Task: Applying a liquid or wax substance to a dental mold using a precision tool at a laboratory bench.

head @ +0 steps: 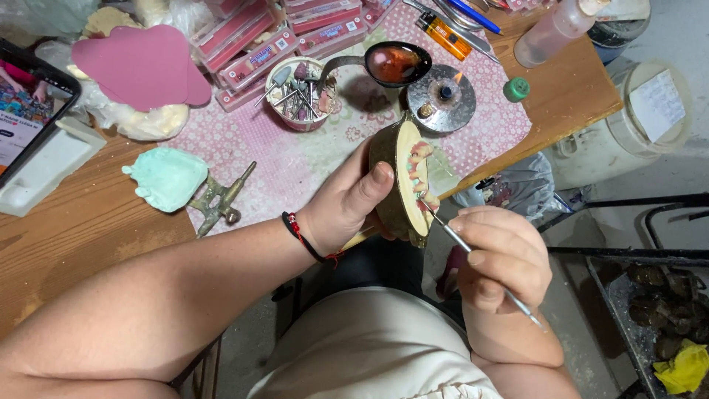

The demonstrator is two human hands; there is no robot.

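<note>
My left hand [347, 203] grips a round brass dental flask [395, 188] tilted on edge, its open face showing a cream plaster bed with a row of pink-and-white denture teeth [421, 174]. My right hand [502, 255] holds a thin metal carving instrument [480, 262] like a pen. The instrument's tip touches the teeth near the flask's lower rim. A red and black cord bracelet [301, 235] circles my left wrist.
On the wooden table [66, 236] lie a pink patterned cloth [295, 159], a lit spirit burner [442, 96], a ladle of melted wax [395, 63], a cup of burs [299, 92], a green plaster cast [168, 177], a phone [26, 111], boxes, a lighter [443, 33].
</note>
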